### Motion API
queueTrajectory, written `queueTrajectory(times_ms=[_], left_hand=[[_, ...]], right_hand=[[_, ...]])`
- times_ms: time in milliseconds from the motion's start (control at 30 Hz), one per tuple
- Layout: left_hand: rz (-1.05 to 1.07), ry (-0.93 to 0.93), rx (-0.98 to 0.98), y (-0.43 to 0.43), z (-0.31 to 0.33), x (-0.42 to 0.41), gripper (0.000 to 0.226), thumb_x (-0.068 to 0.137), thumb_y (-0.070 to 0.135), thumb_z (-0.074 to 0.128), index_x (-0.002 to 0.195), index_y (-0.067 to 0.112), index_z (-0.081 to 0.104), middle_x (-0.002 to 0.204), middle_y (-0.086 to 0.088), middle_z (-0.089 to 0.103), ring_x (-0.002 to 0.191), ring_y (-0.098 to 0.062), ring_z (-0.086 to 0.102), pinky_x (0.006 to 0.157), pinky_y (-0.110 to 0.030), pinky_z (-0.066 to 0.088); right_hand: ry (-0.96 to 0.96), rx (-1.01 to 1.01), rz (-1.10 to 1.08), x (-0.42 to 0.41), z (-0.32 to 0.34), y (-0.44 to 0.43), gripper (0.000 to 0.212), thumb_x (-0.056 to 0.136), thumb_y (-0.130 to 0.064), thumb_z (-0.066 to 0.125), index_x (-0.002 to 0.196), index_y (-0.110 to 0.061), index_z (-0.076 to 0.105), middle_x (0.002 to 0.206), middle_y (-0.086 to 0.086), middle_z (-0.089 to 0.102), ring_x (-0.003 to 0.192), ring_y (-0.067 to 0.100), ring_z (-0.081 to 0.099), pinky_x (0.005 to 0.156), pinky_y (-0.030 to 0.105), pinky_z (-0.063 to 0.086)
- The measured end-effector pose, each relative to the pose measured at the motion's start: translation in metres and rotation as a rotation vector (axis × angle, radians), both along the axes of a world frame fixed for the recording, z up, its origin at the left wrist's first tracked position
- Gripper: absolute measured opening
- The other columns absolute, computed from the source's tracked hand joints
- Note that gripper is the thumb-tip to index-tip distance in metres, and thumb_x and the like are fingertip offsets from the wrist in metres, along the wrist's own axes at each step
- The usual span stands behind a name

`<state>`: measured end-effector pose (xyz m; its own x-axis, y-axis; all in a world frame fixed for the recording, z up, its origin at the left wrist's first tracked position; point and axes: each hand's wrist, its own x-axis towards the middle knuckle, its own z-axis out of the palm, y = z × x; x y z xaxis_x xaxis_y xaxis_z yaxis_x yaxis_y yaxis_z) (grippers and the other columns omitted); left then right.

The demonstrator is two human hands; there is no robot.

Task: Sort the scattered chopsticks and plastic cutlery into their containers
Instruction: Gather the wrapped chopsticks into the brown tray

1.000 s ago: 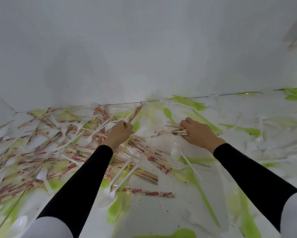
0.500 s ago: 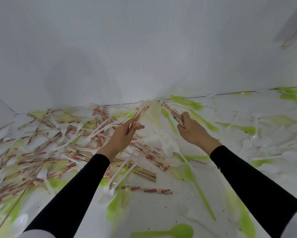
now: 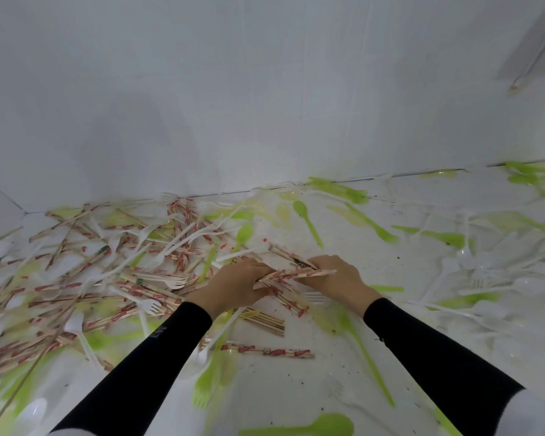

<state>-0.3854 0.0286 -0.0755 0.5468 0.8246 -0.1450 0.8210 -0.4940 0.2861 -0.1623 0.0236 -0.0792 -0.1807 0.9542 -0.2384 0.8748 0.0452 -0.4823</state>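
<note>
Wrapped chopsticks with red print lie in a thick pile (image 3: 85, 278) across the left of the white surface, mixed with white plastic forks (image 3: 183, 237). My left hand (image 3: 236, 283) and my right hand (image 3: 337, 278) meet at the centre, both closed on one bundle of chopsticks (image 3: 291, 272) held just above the surface. Green spoons (image 3: 305, 220) and green forks (image 3: 203, 391) lie scattered around. White and clear cutlery (image 3: 485, 278) covers the right side. No container is in view.
A white wall (image 3: 264, 89) rises directly behind the surface. One wrapped chopstick pair (image 3: 264, 350) lies alone in front of my hands. A large green spoon (image 3: 312, 427) sits at the bottom edge.
My hands have come together at the centre, joining the chopsticks each held into one bundle. They also dropped lower toward the surface.
</note>
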Motion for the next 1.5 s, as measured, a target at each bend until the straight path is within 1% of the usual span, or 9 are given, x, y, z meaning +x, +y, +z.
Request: queueTrajectory(times_ms=[133,300,467,667,833,1000,1133,1267,1500], left_hand=[[-0.007,0.055,-0.011,0.004,-0.007,-0.002,0.041,0.096,0.041,0.058,0.134,0.026,0.056,0.134,0.006,0.057,0.131,-0.013,0.043,0.094,-0.027,0.039],[-0.108,0.120,0.045,0.006,-0.020,-0.001,0.041,0.100,0.037,0.052,0.137,0.018,0.055,0.140,0.005,0.049,0.128,-0.018,0.045,0.093,-0.030,0.041],[-0.242,-0.020,0.275,0.008,-0.035,-0.010,0.021,0.094,0.028,0.059,0.110,0.017,0.065,0.115,0.003,0.062,0.106,-0.023,0.057,0.074,-0.036,0.054],[-0.329,-0.020,0.499,0.004,-0.048,-0.006,0.021,0.086,0.021,0.056,0.106,0.025,0.051,0.096,0.007,0.062,0.089,-0.016,0.052,0.076,-0.028,0.028],[0.018,-0.531,0.286,0.014,-0.008,0.006,0.028,0.093,0.033,0.047,0.104,0.012,0.062,0.099,-0.005,0.068,0.091,-0.023,0.060,0.085,-0.039,0.043],[0.395,-1.336,-0.065,0.009,0.066,-0.016,0.020,0.102,0.020,0.049,0.111,0.009,0.063,0.124,-0.004,0.069,0.122,-0.021,0.061,0.105,-0.038,0.047],[0.537,-1.778,-0.129,0.003,0.078,-0.046,0.017,0.105,0.023,0.040,0.115,0.016,0.053,0.116,-0.008,0.070,0.109,-0.025,0.067,0.095,-0.038,0.054],[0.695,-1.716,0.079,-0.017,0.074,-0.073,0.014,0.102,0.031,0.044,0.100,0.021,0.052,0.074,0.006,0.055,0.066,-0.010,0.053,0.064,-0.024,0.051],[0.840,-1.428,0.269,-0.061,0.023,-0.075,0.026,0.096,0.025,0.060,0.097,-0.001,0.059,0.076,-0.009,0.059,0.068,-0.020,0.057,0.062,-0.027,0.050]], right_hand=[[-0.341,0.233,0.106,0.005,-0.001,0.000,0.021,0.097,-0.037,0.047,0.084,-0.025,0.059,0.084,-0.007,0.049,0.079,0.020,0.062,0.052,0.025,0.028],[-0.359,0.256,0.151,0.014,-0.013,0.001,0.018,0.098,-0.037,0.054,0.090,-0.023,0.063,0.097,-0.006,0.045,0.069,0.021,0.058,0.050,0.026,0.029],[-0.050,0.244,-0.077,0.024,-0.006,0.008,0.023,0.094,-0.040,0.056,0.095,-0.017,0.062,0.101,-0.007,0.047,0.078,0.018,0.056,0.060,0.029,0.039],[0.198,0.403,-0.291,0.039,0.038,0.022,0.011,0.097,-0.030,0.049,0.102,-0.021,0.047,0.077,-0.002,0.058,0.064,0.021,0.054,0.052,0.030,0.032],[0.494,0.428,-0.326,0.034,0.063,0.031,0.011,0.104,-0.029,0.036,0.110,-0.020,0.040,0.084,-0.008,0.070,0.042,0.005,0.042,0.051,0.030,0.036],[0.916,0.308,-0.301,0.006,0.075,0.025,0.008,0.107,-0.025,0.033,0.101,-0.022,0.038,0.071,-0.002,0.051,0.066,0.019,0.052,0.070,0.041,0.051],[1.054,0.208,-0.190,-0.028,0.063,0.006,0.007,0.106,-0.026,0.033,0.100,-0.025,0.036,0.075,0.003,0.044,0.056,0.019,0.051,0.065,0.042,0.052],[1.055,0.211,-0.129,-0.062,0.031,-0.018,0.008,0.105,-0.026,0.040,0.100,-0.020,0.040,0.073,0.001,0.037,0.062,0.018,0.036,0.060,0.029,0.039],[0.870,0.059,-0.140,-0.079,-0.008,-0.041,0.043,0.092,-0.037,0.065,0.069,-0.010,0.040,0.056,-0.005,0.030,0.050,0.012,0.030,0.050,0.024,0.027]])
